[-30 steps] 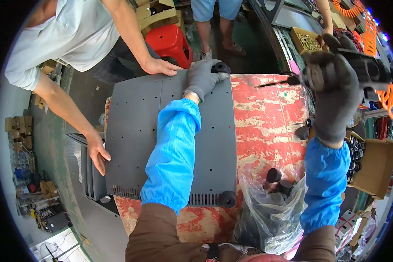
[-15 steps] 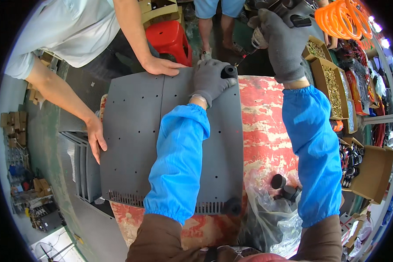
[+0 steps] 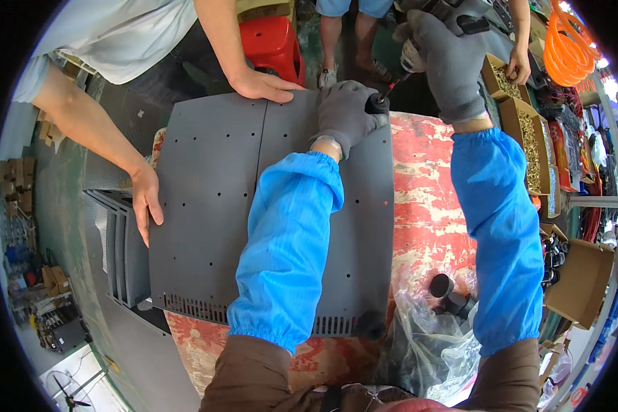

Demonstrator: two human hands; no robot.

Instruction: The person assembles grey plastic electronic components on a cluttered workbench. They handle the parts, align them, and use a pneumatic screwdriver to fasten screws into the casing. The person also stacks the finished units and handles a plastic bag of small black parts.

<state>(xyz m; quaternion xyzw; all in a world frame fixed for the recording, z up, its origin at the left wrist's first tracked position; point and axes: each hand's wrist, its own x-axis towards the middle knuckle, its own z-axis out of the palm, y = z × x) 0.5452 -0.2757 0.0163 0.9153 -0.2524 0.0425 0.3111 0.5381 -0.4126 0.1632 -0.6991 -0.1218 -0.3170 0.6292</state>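
Observation:
A dark grey metal panel with small holes and slotted vents lies on the worktable in front of me. My left hand, in a grey glove, presses on its far right corner, with fingers closed round a black round foot. Gripped in my gloved right hand is a power screwdriver, partly hidden by the glove. Its thin bit points down into the foot. Another black foot sits at the panel's near right corner.
A co-worker's hands hold the panel's far and left edges. Another person's hand reaches into a box of screws. Loose black feet and a plastic bag lie on the red worn tabletop. An orange coiled hose hangs at right.
The screwdriver's bit has come over the foot, and my left fingers now wrap round the foot. A person's hand has come to the screw box. The view has shifted slightly.

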